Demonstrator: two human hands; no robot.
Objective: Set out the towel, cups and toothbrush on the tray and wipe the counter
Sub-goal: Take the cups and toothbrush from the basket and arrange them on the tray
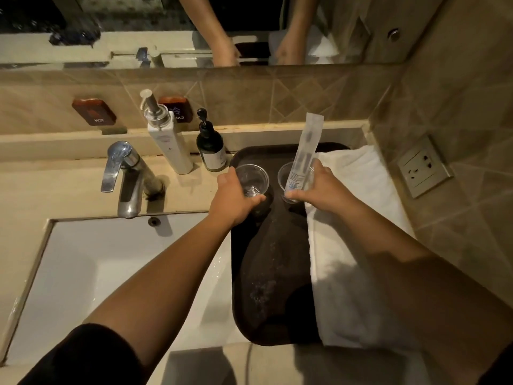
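Clear plastic cups, two, on dark tray (266,273) beside folded towel (358,218): left hand (236,195) grips left cup (252,180); right hand (322,187) steadies right cup (290,180) holding wrapped toothbrush (306,151). Seat both upright before letting go.

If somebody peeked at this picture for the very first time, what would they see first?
Probably the two bare arms reaching to the dark tray beside the white sink. The left hand grips a clear cup, and the right hand holds another cup with a wrapped toothbrush sticking up from it. A white towel lies along the tray's right side.
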